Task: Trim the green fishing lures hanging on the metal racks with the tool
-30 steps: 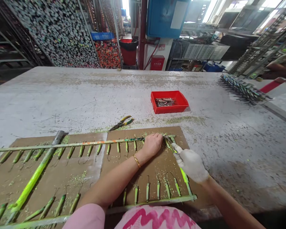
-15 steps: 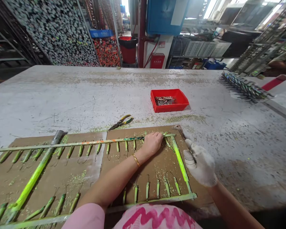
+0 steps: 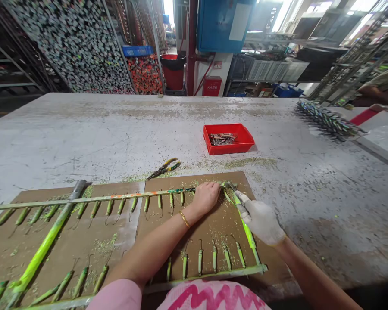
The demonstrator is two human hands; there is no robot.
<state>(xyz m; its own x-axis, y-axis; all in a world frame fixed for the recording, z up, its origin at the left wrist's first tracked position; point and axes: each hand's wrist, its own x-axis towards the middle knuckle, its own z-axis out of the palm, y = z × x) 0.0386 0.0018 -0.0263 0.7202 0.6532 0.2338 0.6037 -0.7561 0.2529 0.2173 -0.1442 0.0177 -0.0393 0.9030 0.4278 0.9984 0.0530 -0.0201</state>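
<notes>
A long frame of paint-covered bars (image 3: 168,190) lies on cardboard, and green pieces with wire hooks (image 3: 185,263) hang from its two long bars. My left hand (image 3: 207,197), bare with a gold bracelet, is closed over the far bar near its right end. My right hand (image 3: 261,220) wears a white glove and is closed on a slim metal hand tool (image 3: 232,187). The tool's tip is at the bar's corner, just right of my left hand; its exact kind is hidden by the glove. A bright yellow-green crossbar (image 3: 247,234) runs below the gloved fingers.
Pliers (image 3: 164,168) with yellow and green handles lie beyond the cardboard (image 3: 194,224). A red tray (image 3: 231,150) holds small metal pieces. Green flakes are scattered over the table (image 3: 116,129). A spiky bundle (image 3: 326,120) rests at the right, near another person's arm (image 3: 375,91).
My right hand has moved left and slightly up with the metal tool, bringing its tip from beyond the frame's corner onto the bar end. My left hand stays on the bar.
</notes>
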